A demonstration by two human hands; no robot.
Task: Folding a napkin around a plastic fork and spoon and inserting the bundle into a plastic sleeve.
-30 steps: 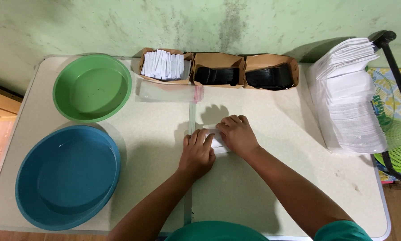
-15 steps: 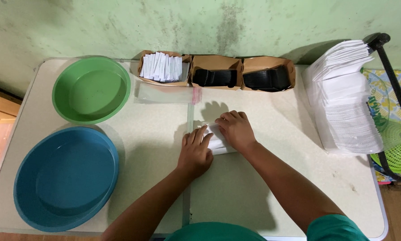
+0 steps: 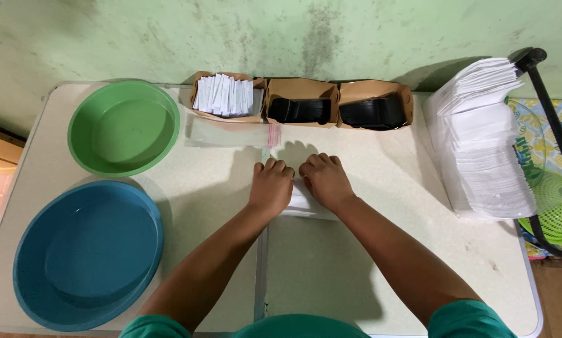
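At the far left of your counter (image 3: 381, 263) sits a large blue bowl (image 3: 88, 253), with a green bowl (image 3: 123, 128) just behind it, closer to the wall. To the right of the green bowl, three brown paper boxes stand in a row against the wall: the first box (image 3: 226, 96) holds small white packets on edge, the second box (image 3: 302, 106) and the third box (image 3: 377, 107) hold black items too dark to make out. A clear plastic sleeve (image 3: 231, 133) with a red strip at one end lies flat just in front of the first box.

Your left hand (image 3: 271, 186) rests palm down near the middle of the counter, fingers curled under and pressing on the left edge of a folded white napkin (image 3: 306, 206). Your right hand (image 3: 324, 181) sits just beside it, knuckles almost touching, fingers likewise bent down onto the same napkin. Both hands bear on it rather than pinching it; whether any fingertip grips an edge underneath is hidden. The napkin lies flat on the counter, mostly covered by your hands, with only its near edge showing.

Further right, a tall stack of white napkins (image 3: 484, 144) leans near the counter's edge. Beyond it stands a black bar (image 3: 553, 125), and a green basket (image 3: 559, 206) is off the counter.
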